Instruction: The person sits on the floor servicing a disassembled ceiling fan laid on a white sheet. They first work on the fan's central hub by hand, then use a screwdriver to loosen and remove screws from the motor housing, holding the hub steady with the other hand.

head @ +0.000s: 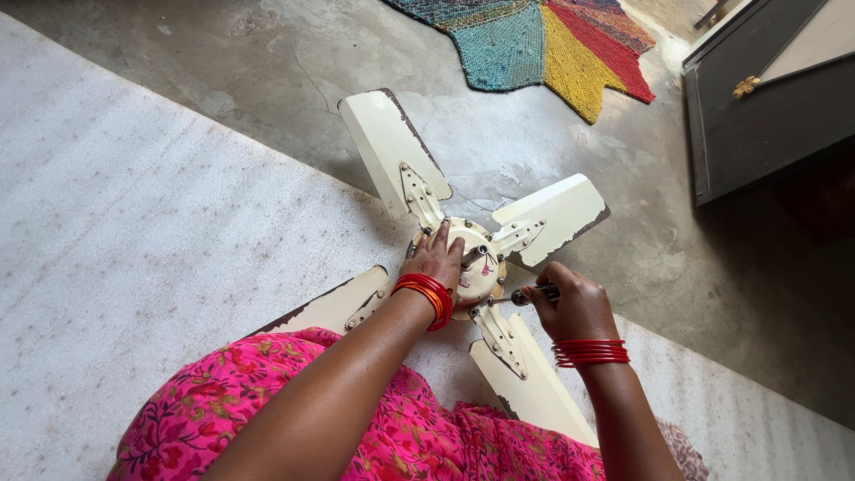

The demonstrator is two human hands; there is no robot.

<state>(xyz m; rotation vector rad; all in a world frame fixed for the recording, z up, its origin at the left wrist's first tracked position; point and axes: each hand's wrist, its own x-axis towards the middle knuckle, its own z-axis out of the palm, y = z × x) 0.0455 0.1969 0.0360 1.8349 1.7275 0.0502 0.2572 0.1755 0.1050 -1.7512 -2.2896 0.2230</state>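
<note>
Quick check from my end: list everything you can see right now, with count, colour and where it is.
ceiling fan: one, cream with rusty edges, lying at the edge of the white sheet, four blades spread out
screwdriver: one, dark handle with metal shaft, tip at the fan hub near a blade bracket
white sheet: one, textured white, covering the floor on the left and along the bottom
concrete floor: grey, cracked, top and right
knitted mat: one, teal, yellow, red and mixed colours, top centre
dark door: one, dark grey with a brass fitting, top right
pink floral garment: one, bottom centre
bangles: red and orange, on both wrists
left hand: resting on the fan hub
right hand: gripping the screwdriver
</note>
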